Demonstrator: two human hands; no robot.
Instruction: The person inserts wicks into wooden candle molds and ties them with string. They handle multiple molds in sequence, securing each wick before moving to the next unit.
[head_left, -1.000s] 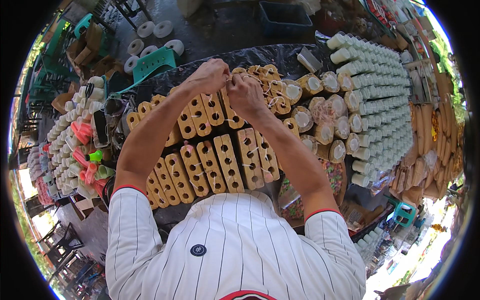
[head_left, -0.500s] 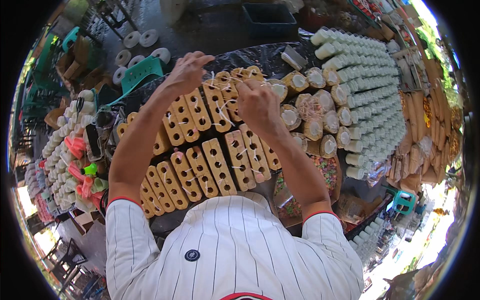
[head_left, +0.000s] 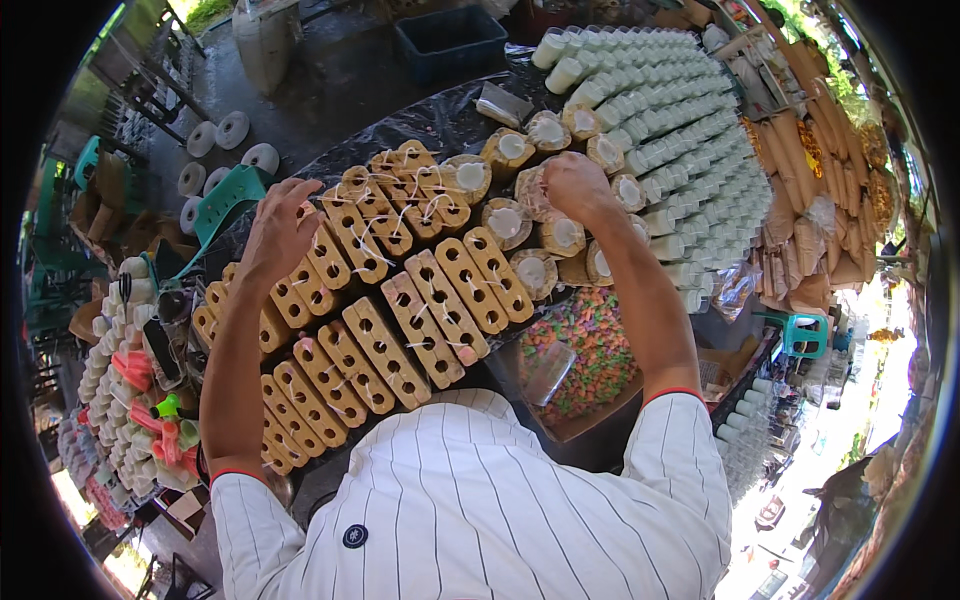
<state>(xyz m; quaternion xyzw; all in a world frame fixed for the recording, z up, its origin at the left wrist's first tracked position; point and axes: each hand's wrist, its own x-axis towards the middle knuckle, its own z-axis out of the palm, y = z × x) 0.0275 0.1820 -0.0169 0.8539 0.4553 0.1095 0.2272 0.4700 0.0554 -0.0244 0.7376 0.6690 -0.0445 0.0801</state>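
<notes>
Right hand [head_left: 577, 187], grip indeterminable, is nearest the pinkish plastic bag [head_left: 531, 194], well right of the splayed left hand [head_left: 284, 230] beside holed blocks [head_left: 356, 240].

The shirt [head_left: 490, 500] was white, pinstriped lengthwise in thin, dark lines. Its short sleeves [head_left: 255, 525] carried the same striping and ended in a narrow red trim [head_left: 675, 391] at each arm. A round, dark badge [head_left: 355, 537], marked in a paler tone, sat on the wearer's left side of the front. Both forearms [head_left: 655, 315], the left hand [head_left: 283, 228] and the right hand [head_left: 578, 187] were bare.
</notes>
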